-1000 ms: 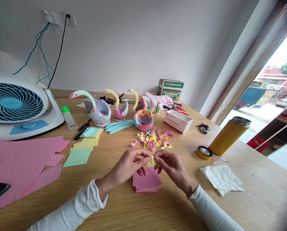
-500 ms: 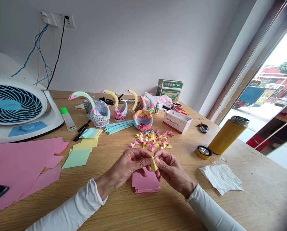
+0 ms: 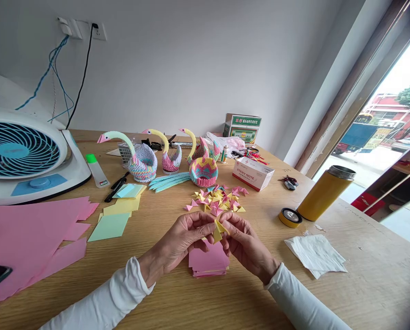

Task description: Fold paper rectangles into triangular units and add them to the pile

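Head view, lower centre: left hand [image 3: 186, 236] and right hand [image 3: 245, 241] — fingers clamped on yellow paper [image 3: 218, 229]. Best creased evenly, edges aligned.

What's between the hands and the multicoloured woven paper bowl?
Head view: a scatter of small pink and yellow folded paper triangles on the wooden table.
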A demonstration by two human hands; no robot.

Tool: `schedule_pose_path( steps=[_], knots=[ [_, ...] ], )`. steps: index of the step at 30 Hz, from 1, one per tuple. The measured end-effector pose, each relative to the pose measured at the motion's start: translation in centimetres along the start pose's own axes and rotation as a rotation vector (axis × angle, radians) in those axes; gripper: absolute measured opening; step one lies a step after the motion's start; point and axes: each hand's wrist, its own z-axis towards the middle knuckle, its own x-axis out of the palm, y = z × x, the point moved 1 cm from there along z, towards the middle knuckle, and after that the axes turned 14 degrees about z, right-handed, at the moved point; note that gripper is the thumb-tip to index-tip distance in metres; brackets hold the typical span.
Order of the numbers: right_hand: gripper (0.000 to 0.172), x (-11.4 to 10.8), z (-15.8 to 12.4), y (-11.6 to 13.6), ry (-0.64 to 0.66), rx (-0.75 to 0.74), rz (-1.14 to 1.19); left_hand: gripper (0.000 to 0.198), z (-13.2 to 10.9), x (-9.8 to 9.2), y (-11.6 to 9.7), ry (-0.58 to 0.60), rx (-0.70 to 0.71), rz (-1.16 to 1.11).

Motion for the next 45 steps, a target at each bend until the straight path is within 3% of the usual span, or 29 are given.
schedule_pose_path(
  steps=[9,17,35,45],
  knots=[
    [0.013,-0.1,0.0,1.0,-0.046,-0.068,-0.097,0.029,0.1,-0.1,0.1,0.027,0.021,0.185],
    [0.017,0.0,0.0,1.6,-0.052,-0.081,-0.216,0.031,0.1,0.1,-0.3,-0.020,0.063,0.255],
    [0.017,-0.2,-0.3,2.2,-0.012,-0.012,-0.471,0.037,0.1,-0.4,0.2,0.057,-0.003,0.253],
    [0.019,-0.2,-0.1,1.5,-0.056,0.030,-0.326,0.029,0.2,-0.6,-0.1,0.023,-0.029,0.243]
  ],
)
